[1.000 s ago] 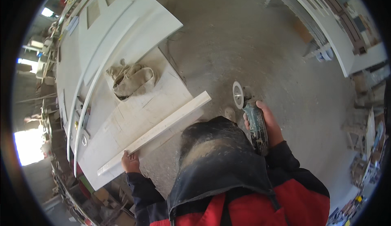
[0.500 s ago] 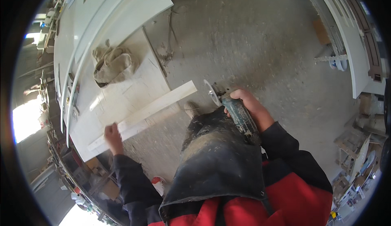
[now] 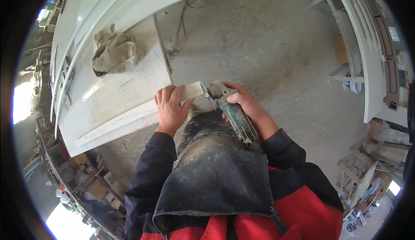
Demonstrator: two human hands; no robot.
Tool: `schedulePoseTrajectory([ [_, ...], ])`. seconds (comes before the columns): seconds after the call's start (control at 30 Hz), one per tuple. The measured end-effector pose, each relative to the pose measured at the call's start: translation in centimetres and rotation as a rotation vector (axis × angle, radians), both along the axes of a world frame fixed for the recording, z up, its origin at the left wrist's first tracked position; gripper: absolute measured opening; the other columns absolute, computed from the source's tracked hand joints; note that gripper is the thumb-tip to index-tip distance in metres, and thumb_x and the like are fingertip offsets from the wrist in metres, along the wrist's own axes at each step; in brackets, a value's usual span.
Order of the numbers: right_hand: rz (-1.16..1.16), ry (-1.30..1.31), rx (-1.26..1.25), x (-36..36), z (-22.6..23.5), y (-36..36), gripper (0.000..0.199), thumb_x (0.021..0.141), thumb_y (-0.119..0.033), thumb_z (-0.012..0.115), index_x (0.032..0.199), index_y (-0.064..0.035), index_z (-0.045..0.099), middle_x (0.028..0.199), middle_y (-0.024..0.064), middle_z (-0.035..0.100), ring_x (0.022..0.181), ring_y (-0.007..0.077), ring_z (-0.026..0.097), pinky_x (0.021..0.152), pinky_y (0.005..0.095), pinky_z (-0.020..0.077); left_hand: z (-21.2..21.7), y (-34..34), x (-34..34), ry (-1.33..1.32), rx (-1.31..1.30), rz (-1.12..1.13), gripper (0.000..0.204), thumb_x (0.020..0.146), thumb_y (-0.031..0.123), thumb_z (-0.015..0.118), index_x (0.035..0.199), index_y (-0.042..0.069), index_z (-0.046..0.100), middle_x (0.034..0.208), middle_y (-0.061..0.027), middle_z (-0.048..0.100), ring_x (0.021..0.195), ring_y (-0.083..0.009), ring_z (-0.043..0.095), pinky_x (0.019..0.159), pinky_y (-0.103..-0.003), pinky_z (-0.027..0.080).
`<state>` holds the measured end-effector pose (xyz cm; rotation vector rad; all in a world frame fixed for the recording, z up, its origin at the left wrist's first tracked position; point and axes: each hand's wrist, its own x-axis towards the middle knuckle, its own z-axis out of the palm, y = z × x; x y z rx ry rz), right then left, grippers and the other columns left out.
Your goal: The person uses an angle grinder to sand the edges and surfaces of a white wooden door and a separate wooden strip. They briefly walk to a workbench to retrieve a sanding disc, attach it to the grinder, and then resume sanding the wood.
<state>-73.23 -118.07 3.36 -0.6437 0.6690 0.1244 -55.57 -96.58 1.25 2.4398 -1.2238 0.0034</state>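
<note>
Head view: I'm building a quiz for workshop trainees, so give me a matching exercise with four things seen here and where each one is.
Things:
1. white strip
2. angle grinder
3. crumpled cloth
4. dusty apron

Places:
A. lying on the white slab, far from the hands
B. gripped in the right hand
C. over the person's knee
D. pressed down by the left hand

Pairs: 1-D, 2-B, 3-A, 4-C

A pale slab (image 3: pixel 116 97) serves as the work surface, dusty and scored with lines. A crumpled cloth (image 3: pixel 114 54) lies on its far part. A long white strip (image 3: pixel 129 119) lies along its near edge, one end projecting past the corner over the concrete floor (image 3: pixel 268 37).
</note>
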Motion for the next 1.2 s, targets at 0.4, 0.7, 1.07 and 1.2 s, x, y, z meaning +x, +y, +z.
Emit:
schedulePoseTrajectory([
  [0.4,-0.003,-0.016,-0.017,-1.4,0.5,1.4,0.072,0.086,-0.020,0.065,0.155,-0.0113,0.047,0.111,0.0155,0.069,0.072,0.0231,0.072,0.063,0.0369,0.0622,-0.5,0.0,0.1,-0.012,-0.009,-0.020,0.053,0.079,0.028,0.085,0.126,0.011,0.068,0.121,-0.0081,0.060,0.115,-0.0328,0.052,0.103,-0.047,0.038],
  [0.7,-0.057,0.066,-0.003,-2.5,0.1,3.3,0.071,0.087,-0.020,0.065,0.155,-0.0114,0.046,0.111,0.0146,0.067,0.072,0.0220,0.071,0.063,0.0354,0.0607,-0.3,0.0,0.2,-0.009,-0.008,-0.033,0.054,0.077,0.027,0.087,0.125,0.010,0.068,0.120,-0.0097,0.060,0.114,-0.0338,0.053,0.103,-0.046,0.039],
  [1.07,-0.071,0.099,-0.094,-0.7,-2.8,3.5,0.064,0.090,-0.020,0.063,0.152,-0.0090,0.048,0.112,0.0152,0.067,0.072,0.0216,0.070,0.061,0.0354,0.0596,-0.8,0.2,0.6,-0.052,-0.005,-0.063,0.053,0.084,0.034,0.084,0.128,0.011,0.067,0.120,-0.0079,0.060,0.114,-0.0326,0.053,0.104,-0.046,0.037],
  [1.2,-0.077,0.093,-0.176,0.6,-2.8,3.1,0.066,0.090,-0.022,0.065,0.152,-0.0086,0.047,0.112,0.0145,0.067,0.072,0.0206,0.070,0.063,0.0346,0.0589,-0.5,-0.1,0.2,-0.055,-0.019,-0.063,0.057,0.077,0.025,0.089,0.128,0.010,0.068,0.119,-0.0111,0.062,0.112,-0.0345,0.055,0.103,-0.047,0.040],
])
